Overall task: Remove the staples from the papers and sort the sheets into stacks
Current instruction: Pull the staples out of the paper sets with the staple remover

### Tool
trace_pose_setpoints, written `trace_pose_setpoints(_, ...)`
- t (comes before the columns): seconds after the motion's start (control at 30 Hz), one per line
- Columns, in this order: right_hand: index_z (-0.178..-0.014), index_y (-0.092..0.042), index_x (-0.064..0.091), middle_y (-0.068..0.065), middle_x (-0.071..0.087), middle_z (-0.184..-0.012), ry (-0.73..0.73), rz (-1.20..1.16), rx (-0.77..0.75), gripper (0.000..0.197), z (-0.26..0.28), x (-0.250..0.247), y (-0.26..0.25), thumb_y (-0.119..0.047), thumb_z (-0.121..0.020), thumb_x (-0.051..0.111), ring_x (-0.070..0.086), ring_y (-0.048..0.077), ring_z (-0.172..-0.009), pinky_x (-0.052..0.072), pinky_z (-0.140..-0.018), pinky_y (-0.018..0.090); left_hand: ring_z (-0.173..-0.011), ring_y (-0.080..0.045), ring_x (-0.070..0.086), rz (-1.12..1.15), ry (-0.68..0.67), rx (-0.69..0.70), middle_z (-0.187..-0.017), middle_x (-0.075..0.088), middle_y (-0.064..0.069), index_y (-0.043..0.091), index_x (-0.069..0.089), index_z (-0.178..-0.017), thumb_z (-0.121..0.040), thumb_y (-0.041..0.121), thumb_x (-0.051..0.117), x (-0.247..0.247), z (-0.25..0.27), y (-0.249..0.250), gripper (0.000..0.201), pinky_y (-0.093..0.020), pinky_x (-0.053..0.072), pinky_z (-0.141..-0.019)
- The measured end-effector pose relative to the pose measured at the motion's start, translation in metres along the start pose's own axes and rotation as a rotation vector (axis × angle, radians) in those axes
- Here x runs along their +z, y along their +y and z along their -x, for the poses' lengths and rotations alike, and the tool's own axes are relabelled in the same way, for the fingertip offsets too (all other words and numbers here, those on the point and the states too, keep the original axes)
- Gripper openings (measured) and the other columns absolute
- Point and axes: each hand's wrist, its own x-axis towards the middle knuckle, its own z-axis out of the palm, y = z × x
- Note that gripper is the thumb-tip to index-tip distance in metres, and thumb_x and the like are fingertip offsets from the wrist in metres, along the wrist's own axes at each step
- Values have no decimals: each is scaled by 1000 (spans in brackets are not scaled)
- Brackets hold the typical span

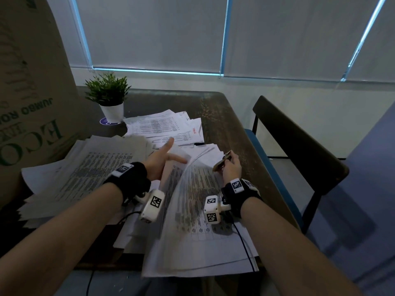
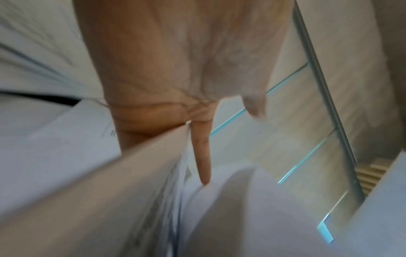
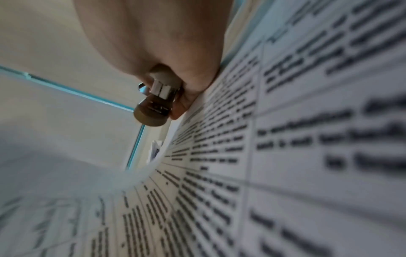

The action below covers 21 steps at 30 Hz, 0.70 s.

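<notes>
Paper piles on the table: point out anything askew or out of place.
The far pile by the potted plant is fanned out crookedly, sheets at different angles. The near stack overhangs the table edge. A sheet stands lifted against the left hand.

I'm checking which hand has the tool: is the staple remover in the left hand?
No, the right hand grips the staple remover, while the left hand lifts the sheets with straight fingers.
</notes>
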Motion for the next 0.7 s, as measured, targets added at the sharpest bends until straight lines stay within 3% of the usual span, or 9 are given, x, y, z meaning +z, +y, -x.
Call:
trace_pose_setpoints(0.1,-141,-27,49,8,58,-126,8,20,8,49,-1,2,-4,-3,-99,37,62,24,-93,56,-75,36,-77,-23,66,-209,5,13,-92,68,-12,2,62,-108,-92,36,54,-6,5,3,38,-34,56,-69)
trace_pose_setpoints(0.17,-140,-23,49,11,60,-123,5,-13,19,49,1,3,-5,-1,-99,37,62,25,-97,55,-87,41,-75,-19,66,-246,26,37,-91,68,-10,6,63,-98,-95,26,53,-8,7,-1,22,-32,56,-68)
trace_pose_setpoints(0.27,-138,-21,51,12,62,-120,-2,-23,22,47,1,2,-5,1,-98,38,62,26,-97,53,-87,40,-74,-19,66,-189,15,68,-89,68,-10,6,63,-94,-89,33,57,-11,9,-8,28,-30,55,-67)
trace_pose_setpoints(0.33,-139,-20,49,10,59,-115,1,-8,3,47,6,0,-8,1,-99,36,60,22,-88,53,-75,34,-77,-22,69,-161,16,69,-90,71,-10,6,66,-97,-74,49,65,-11,10,-11,50,-32,55,-67)
trace_pose_setpoints(0.4,-139,-25,48,11,60,-113,-2,70,-3,45,5,-2,-6,-4,-101,35,59,22,-77,47,-58,29,-88,-26,70,-169,9,59,-97,72,-11,5,66,-104,-70,55,62,-10,10,-13,61,-34,56,-70)
trace_pose_setpoints(0.47,-140,-29,47,13,63,-114,-14,122,3,46,5,-2,-5,-8,-101,35,60,25,-74,43,-52,28,-94,-29,68,-203,46,57,-102,71,-14,3,64,-107,-80,46,61,-11,7,-17,51,-40,56,-79)
trace_pose_setpoints(0.57,-140,-28,48,9,59,-107,7,113,14,46,7,-1,-7,-7,-101,35,56,22,-68,43,-54,32,-91,-31,67,-225,146,79,-103,69,-18,3,65,-96,-91,26,59,-14,0,-21,24,-47,53,-88)
trace_pose_setpoints(0.6,-139,-28,49,8,58,-102,20,103,17,46,7,0,-9,-6,-101,34,54,21,-65,42,-53,32,-86,-28,67,-220,175,92,-100,69,-18,4,65,-92,-90,24,61,-13,0,-21,20,-44,54,-85)
trace_pose_setpoints(0.7,-139,-24,51,12,60,-103,61,42,9,50,6,8,-14,-1,-99,34,53,22,-62,42,-52,30,-61,-13,63,-281,349,124,-79,67,-9,9,61,-76,-86,26,68,-24,-2,-9,21,-23,52,-59)
